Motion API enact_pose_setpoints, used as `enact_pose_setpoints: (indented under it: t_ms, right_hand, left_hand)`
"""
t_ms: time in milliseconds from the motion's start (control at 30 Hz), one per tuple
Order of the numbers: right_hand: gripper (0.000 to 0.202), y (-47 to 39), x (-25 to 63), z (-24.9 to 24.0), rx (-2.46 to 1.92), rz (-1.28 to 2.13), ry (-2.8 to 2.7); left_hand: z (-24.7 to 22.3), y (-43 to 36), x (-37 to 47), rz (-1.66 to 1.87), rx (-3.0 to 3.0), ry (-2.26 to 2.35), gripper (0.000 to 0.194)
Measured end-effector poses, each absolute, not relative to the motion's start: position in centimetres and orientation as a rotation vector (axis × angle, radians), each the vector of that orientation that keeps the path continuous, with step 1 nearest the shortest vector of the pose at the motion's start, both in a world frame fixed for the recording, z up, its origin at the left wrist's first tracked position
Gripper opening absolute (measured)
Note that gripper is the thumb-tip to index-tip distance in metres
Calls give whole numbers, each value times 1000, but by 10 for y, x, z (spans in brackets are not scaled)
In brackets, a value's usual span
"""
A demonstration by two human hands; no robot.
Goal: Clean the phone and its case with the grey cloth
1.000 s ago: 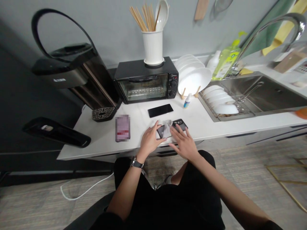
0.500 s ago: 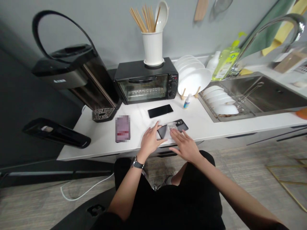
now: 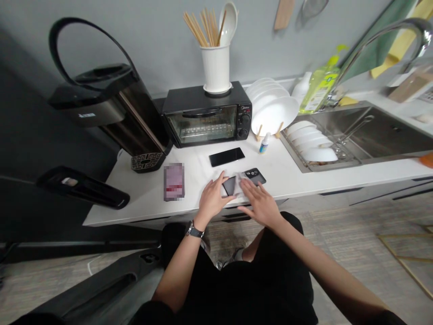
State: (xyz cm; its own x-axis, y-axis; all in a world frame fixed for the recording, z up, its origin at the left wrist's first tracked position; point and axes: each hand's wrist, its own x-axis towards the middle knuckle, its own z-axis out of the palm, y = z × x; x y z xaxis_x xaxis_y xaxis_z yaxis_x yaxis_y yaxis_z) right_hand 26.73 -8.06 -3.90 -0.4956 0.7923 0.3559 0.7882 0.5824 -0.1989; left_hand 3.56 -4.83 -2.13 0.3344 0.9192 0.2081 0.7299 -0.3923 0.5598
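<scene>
The white cup point(image 3: 215, 67) on the oven point(image 3: 207, 115) holds wooden sticks and a white spoon; the rack point(image 3: 316, 166) in the sink point(image 3: 389, 131) holds white bowls point(image 3: 314, 142). On the counter point(image 3: 135, 204), the left hand's point(image 3: 214, 195) spread thumb and fingers grip one end of the phone point(image 3: 230, 185); the right hand's point(image 3: 260, 201) extended fingers press a wipe point(image 3: 238, 183) onto its back.
</scene>
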Motion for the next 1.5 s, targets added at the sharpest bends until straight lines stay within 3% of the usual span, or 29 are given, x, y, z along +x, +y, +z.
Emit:
enact_pose_setpoints:
  t_ms: [167, 367, 467, 600, 833, 933, 1133, 1267, 1367, 1500]
  right_hand:
    - [90, -56, 281, -41, -1537, -40, -2188]
    - [86, -72, 210, -37, -1236, 117, -2366]
    - [85, -84, 245, -37, -1199, 87, -2442]
    - [84, -65, 290, -39, -1463, -19, -2286]
    - [85, -68, 211, -38, -1282, 106, -2335]
    - [82, -81, 237, -39, -1201, 104, -2418]
    - [82, -57, 268, -40, -1537, -1, -2194]
    - [84, -69, 219, -37, -1282, 124, -2351]
    - [80, -81, 237, -36, -1187, 144, -2444]
    - [80, -70, 283, -38, -1453, 26, -2287]
  left_hand:
    - [-22, -48, 37, 751, 2236, 1443, 109]
    - [-20, -48, 34, 657, 2230, 1501, 96]
    - [-19, -49, 35, 678, 2227, 1492, 105]
    - [-19, -48, 37, 724, 2234, 1460, 109]
    - [-21, -48, 33, 672, 2257, 1476, 100]
    - [-21, -49, 33, 685, 2241, 1478, 105]
    - [-20, -47, 35, 716, 2236, 1452, 108]
    - [-23, -47, 32, 649, 2239, 1495, 99]
    - [-22, -48, 32, 663, 2239, 1474, 104]
    - [-18, -48, 33, 703, 2236, 1428, 109]
